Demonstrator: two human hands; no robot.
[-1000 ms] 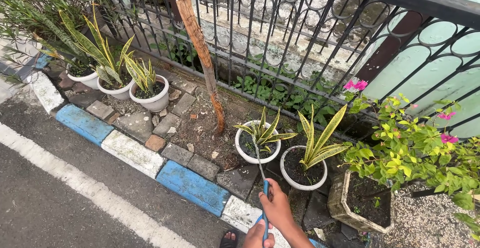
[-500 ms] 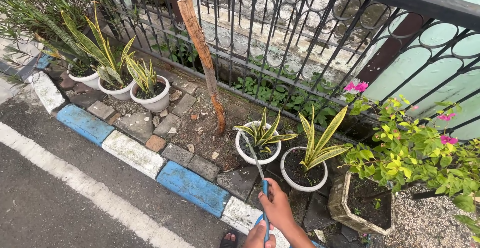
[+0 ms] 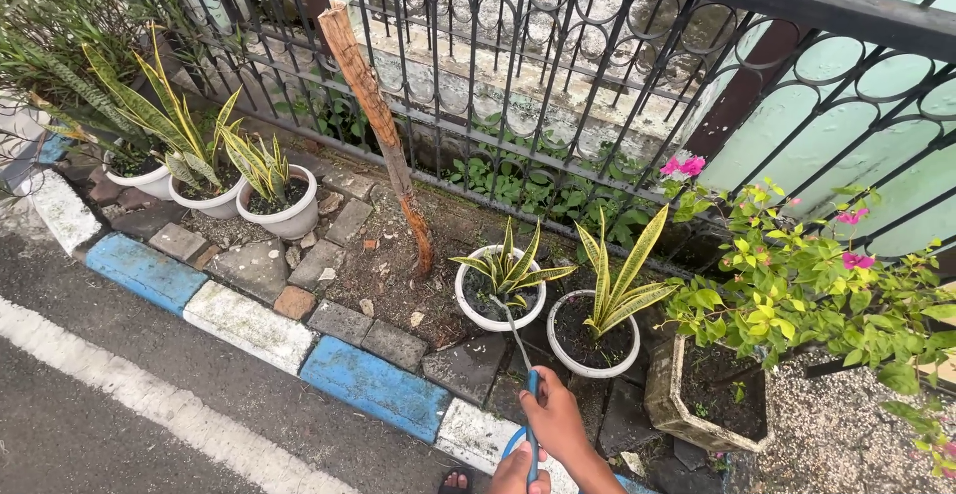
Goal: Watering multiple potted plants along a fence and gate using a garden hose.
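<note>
Tool [image 3: 520,355]: thin dull-grey metal shaft w/ smooth blue plastic grip; pots [image 3: 498,321] glossy white, prob. glazed ceramic; fence [image 3: 558,76] black-painted metal; stake [image 3: 378,121] rough bare wood; kerb [image 3: 373,386] matt, worn blue/white paint; planter [image 3: 669,404] rough weathered concrete.

Right hand [image 3: 554,420] low at the near edge, fingers curled tight in a grip, forearm running down to the right, left hand [image 3: 518,472] just below it — closed too, partly cut off
</note>
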